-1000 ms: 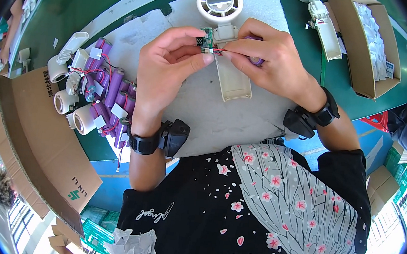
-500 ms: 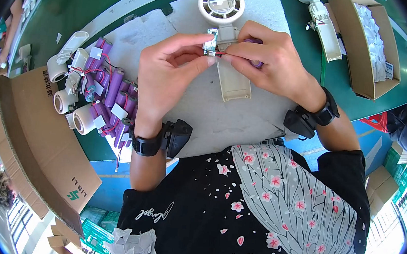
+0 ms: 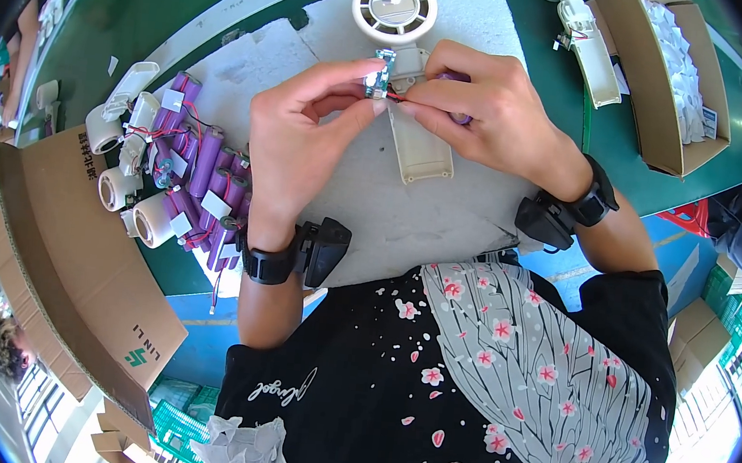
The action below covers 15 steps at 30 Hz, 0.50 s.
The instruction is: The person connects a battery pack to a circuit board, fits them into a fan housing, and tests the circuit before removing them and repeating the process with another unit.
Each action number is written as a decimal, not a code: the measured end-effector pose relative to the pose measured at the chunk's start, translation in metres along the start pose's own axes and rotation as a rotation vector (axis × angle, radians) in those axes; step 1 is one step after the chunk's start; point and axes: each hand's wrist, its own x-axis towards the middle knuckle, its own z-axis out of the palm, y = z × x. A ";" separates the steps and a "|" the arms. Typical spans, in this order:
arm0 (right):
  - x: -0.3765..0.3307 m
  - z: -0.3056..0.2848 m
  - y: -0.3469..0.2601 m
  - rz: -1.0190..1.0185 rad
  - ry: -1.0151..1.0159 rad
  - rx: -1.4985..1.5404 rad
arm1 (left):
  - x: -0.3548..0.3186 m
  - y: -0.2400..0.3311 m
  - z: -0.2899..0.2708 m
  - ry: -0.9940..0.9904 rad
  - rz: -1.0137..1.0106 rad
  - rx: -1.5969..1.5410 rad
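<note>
In the head view, at upper centre, the left hand (image 3: 305,127) pinches a small circuit board (image 3: 381,74); the right hand (image 3: 503,110) holds a purple battery (image 3: 461,118) and pinches red wires (image 3: 396,96). A white fan (image 3: 394,8) lies at top centre.

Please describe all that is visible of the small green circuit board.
The small, narrow green circuit board appears nearly upright, turned partly edge-on, with pale and dark components. The left hand pinches it between thumb and finger. Red and black wires lie near its lower end, toward the right hand. Finer details are unclear.
</note>
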 end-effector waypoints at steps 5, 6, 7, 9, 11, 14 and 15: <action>0.001 0.000 0.001 -0.025 -0.030 -0.015 | 0.001 -0.002 0.000 0.008 0.070 0.062; 0.001 0.000 0.001 -0.021 -0.031 -0.017 | 0.001 -0.003 0.001 0.011 0.090 0.066; 0.001 0.000 0.001 -0.017 -0.033 -0.019 | 0.000 -0.002 0.001 0.013 0.089 0.066; 0.001 -0.001 0.001 -0.012 -0.041 -0.022 | 0.000 -0.001 0.001 0.026 0.045 0.022; 0.001 -0.001 0.001 0.000 -0.054 -0.030 | 0.000 -0.001 0.001 0.033 0.022 0.000; 0.001 0.000 0.001 0.004 -0.043 -0.036 | 0.001 -0.002 -0.002 0.000 -0.026 -0.076; 0.001 0.000 0.001 0.006 -0.036 -0.040 | 0.001 -0.002 -0.002 0.000 -0.027 -0.076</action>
